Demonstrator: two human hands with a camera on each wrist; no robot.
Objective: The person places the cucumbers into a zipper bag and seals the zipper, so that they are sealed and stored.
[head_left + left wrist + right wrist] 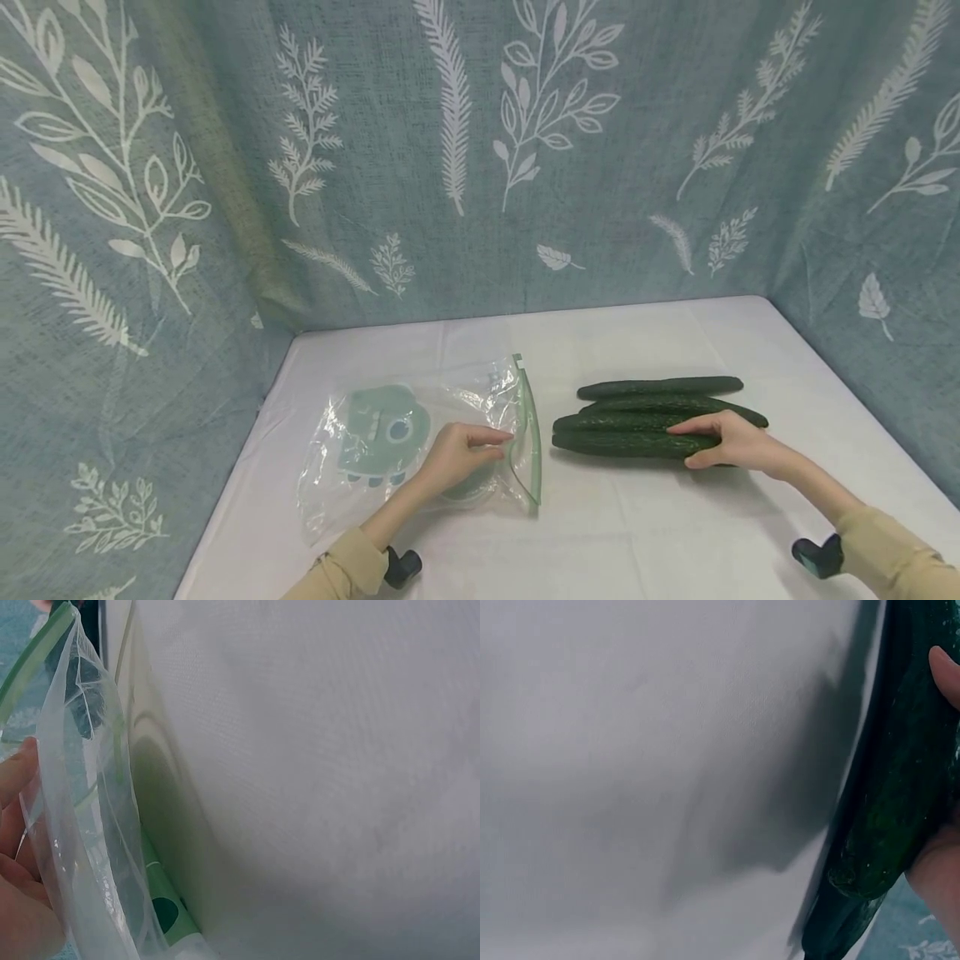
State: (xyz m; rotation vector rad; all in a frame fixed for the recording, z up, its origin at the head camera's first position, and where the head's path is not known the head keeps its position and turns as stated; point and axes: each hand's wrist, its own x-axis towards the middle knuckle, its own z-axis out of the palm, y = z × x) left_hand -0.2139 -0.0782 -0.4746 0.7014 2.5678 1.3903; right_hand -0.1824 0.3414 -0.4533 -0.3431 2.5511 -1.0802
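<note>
A clear zip bag (457,379) with a green cartoon print lies on the left of the table, its green zip strip (531,433) facing right. At its mouth, my left hand (453,457) pinches the clear film; the left wrist view shows the fingers (16,776) against the raised film, the mouth partly spread. Several dark green cucumbers lie side by side to the right. My right hand (738,442) grips the nearest cucumber (622,444) near its right end, thumb on the near side. Behind it are another cucumber (667,404) and the farthest one (660,387).
A white cloth covers the table (585,542). Blue-green curtains (480,250) with white leaf prints hang behind it and at both sides. Dark wrist-worn devices sit at the left cuff (403,568) and the right cuff (817,556).
</note>
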